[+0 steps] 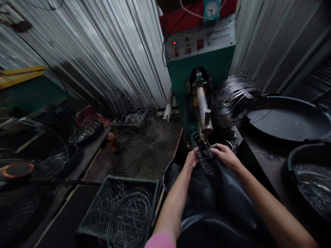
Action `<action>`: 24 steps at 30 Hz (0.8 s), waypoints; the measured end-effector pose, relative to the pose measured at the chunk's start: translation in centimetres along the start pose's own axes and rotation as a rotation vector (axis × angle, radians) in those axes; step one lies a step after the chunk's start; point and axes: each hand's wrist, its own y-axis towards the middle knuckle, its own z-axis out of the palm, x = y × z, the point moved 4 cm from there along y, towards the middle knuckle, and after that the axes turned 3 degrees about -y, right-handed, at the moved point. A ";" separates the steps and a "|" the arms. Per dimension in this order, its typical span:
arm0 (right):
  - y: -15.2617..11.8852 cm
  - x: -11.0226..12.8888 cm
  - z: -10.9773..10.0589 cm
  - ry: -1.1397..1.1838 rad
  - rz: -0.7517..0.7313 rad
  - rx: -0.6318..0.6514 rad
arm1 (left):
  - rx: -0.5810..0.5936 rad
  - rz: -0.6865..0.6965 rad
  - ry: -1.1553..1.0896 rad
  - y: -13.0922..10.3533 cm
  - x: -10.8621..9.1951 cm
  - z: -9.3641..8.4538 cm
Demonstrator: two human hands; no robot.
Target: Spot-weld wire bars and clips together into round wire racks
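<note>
Between my hands, under the arm of a green spot welder (204, 103), sits a small wire rack (206, 164). My left hand (191, 157) grips its left side with the fingers closed on the wires. On the other side my right hand (225, 155) has thumb and fingers pinched together at the rack's right edge. Whether a separate small wire lies in that pinch is too fine to tell. The welder's electrode tip (205, 137) is right above the rack, touching or very close to it. A black apron (207, 206) covers my lap below.
A green crate (82, 225) of wire rings and grids stands at lower left. Bundled wire rods (232, 100) lie right of the welder, beside a large black pan (287, 119). A black tub (292, 165) with metal parts is at far right. Loose wire pieces (144, 144) cover the floor.
</note>
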 end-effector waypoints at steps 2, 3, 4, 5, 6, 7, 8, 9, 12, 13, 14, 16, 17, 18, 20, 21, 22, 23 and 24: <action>-0.1 0.2 0.1 0.006 0.003 0.003 | 0.003 0.003 -0.015 -0.2 0.1 0.1; -0.1 0.2 0.2 0.003 0.001 0.001 | 0.001 0.003 -0.021 -0.2 0.1 0.1; 0.0 0.3 0.2 -0.003 -0.002 -0.003 | -0.005 0.002 -0.025 -0.3 0.1 0.1; 0.0 0.4 0.3 -0.012 -0.008 -0.009 | -0.014 0.003 -0.027 -0.4 0.0 0.1; 0.1 0.4 0.3 -0.023 -0.014 -0.016 | -0.024 0.004 -0.026 -0.4 0.0 0.0; 0.1 0.4 0.2 -0.034 -0.021 -0.024 | -0.031 0.005 -0.023 -0.5 -0.1 0.0; 0.1 0.4 0.2 -0.045 -0.028 -0.030 | -0.036 0.005 -0.018 -0.6 -0.2 0.0; 0.1 0.4 0.2 -0.055 -0.033 -0.037 | -0.036 0.004 -0.013 -0.6 -0.2 0.0; 0.1 0.2 0.0 -0.071 -0.033 -0.052 | -0.028 -0.011 -0.001 -0.7 -0.1 0.0; 0.1 0.1 0.0 -0.070 -0.031 -0.056 | -0.027 -0.016 0.003 -0.7 0.0 0.1; 0.1 0.1 0.0 -0.067 -0.031 -0.060 | -0.030 -0.024 0.008 -0.6 0.0 0.1; 0.4 0.1 0.1 -0.063 -0.037 -0.070 | -0.044 -0.037 0.021 -0.4 0.1 0.1; 0.6 0.1 0.2 -0.061 -0.042 -0.076 | -0.053 -0.038 0.030 -0.3 0.0 0.0; 0.7 0.1 0.3 -0.058 -0.043 -0.080 | -0.061 -0.034 0.041 -0.1 -0.1 0.0; 0.8 0.1 0.4 -0.053 -0.033 -0.093 | -0.059 -0.021 0.072 0.1 -0.3 -0.2; 0.6 0.0 0.4 -0.052 -0.024 -0.102 | -0.047 -0.015 0.094 0.1 -0.4 -0.5; 0.3 -0.1 0.3 -0.055 -0.011 -0.110 | -0.023 -0.010 0.123 0.0 -0.5 -0.7; -0.2 -0.4 0.1 -0.062 0.003 -0.120 | 0.005 0.005 0.164 -0.2 -0.6 -1.1; -0.8 -0.7 -0.1 -0.069 0.020 -0.129 | 0.033 0.044 0.220 -0.6 -0.8 -1.5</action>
